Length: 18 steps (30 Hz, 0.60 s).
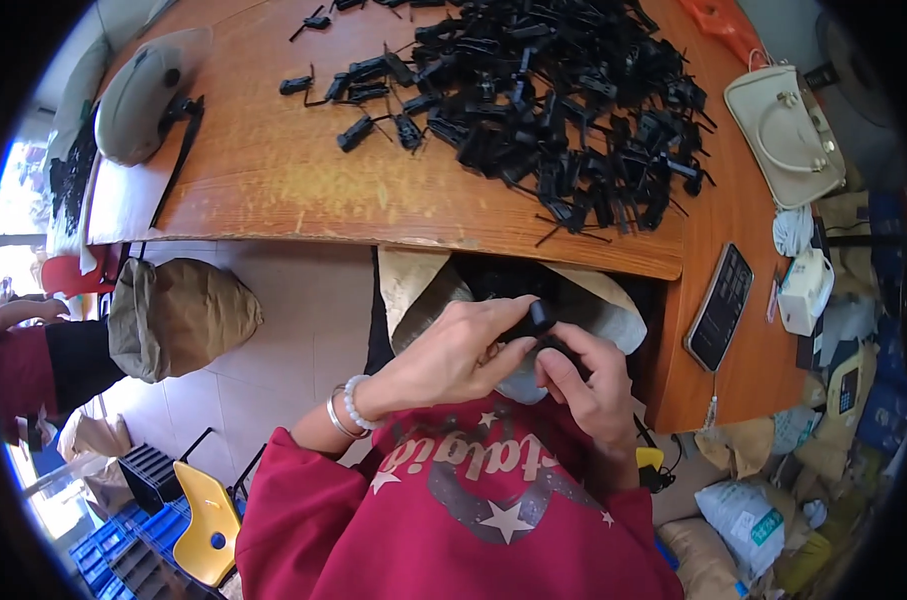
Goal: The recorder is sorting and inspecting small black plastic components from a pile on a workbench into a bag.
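Just past the table's front edge, a small black plastic part (pixel 540 316) is held between my two hands. My left hand (pixel 463 345) closes its thumb and fingers around it, and the part's end sticks out beyond the index fingertip. From the other side my right hand (pixel 588 380) pinches its dark lower portion, much of which the fingers hide. Below my hands an open sack (pixel 413 290) with a pale lining holds dark things I cannot make out. On the table lies a large heap of similar black plastic parts (pixel 563 100) with thin rods.
The wooden table (pixel 263 180) bears a grey rounded device (pixel 138 105) at left. To the right are a phone (pixel 719 308), a cream handbag (pixel 785 130) and a white box (pixel 805 290). A brown sack (pixel 188 315), a yellow chair (pixel 205 525) and another person's arm (pixel 33 310) are at left.
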Tool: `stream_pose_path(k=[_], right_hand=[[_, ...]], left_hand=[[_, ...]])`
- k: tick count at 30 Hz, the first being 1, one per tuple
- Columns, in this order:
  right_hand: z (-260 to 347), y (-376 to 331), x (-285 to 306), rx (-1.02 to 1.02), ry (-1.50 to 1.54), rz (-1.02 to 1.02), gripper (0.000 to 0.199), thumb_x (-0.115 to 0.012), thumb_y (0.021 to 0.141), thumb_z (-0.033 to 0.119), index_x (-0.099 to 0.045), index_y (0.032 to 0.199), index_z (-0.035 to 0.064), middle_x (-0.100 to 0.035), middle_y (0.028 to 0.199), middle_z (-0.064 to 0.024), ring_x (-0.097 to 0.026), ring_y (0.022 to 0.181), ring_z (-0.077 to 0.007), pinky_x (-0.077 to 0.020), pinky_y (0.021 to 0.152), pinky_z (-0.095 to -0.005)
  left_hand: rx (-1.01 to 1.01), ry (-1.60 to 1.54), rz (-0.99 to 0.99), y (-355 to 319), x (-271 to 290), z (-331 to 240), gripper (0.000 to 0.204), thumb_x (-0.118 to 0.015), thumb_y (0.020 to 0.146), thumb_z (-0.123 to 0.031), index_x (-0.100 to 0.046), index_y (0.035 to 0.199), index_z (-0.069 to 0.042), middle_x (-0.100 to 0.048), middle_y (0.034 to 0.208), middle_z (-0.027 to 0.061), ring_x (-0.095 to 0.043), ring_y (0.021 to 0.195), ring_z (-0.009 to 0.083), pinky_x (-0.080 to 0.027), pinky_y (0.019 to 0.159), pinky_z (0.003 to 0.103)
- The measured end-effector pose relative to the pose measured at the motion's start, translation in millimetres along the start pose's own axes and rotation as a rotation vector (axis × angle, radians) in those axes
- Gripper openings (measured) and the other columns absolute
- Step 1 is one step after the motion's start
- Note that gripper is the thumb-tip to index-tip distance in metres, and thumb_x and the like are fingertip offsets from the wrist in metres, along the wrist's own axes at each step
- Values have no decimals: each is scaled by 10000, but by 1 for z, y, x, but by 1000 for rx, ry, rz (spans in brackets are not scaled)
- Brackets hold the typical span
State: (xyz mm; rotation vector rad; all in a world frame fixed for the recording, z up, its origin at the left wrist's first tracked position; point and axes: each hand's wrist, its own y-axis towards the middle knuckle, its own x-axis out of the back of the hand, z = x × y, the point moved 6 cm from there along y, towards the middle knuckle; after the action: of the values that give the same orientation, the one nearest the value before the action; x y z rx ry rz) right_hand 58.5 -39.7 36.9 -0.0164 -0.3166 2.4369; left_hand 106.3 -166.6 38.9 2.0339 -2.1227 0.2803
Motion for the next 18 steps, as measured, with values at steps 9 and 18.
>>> stream_pose_path(k=[9,18], right_hand=[[-1,3,3,33,-99,34,210,-551,876,110,-566,1018,-44,-548,639,-71,-534,561,-142,-420,543,-263],[-30,7,8,-223,210,203,158,-525,876,82,-614,948,-26,-553,628,-5,-438,491,-33,-335,448,-188]], left_hand=[[-190,204,-61,-5,-2,-9,405,-607,769,-12,-485,1140,95,-602,851,212,-604,608,316,-491,523,325],[87,-3,120,2,0,8,423,-551,888,-197,-475,1187,93,-582,976,298,-586,896,408,-481,747,406]])
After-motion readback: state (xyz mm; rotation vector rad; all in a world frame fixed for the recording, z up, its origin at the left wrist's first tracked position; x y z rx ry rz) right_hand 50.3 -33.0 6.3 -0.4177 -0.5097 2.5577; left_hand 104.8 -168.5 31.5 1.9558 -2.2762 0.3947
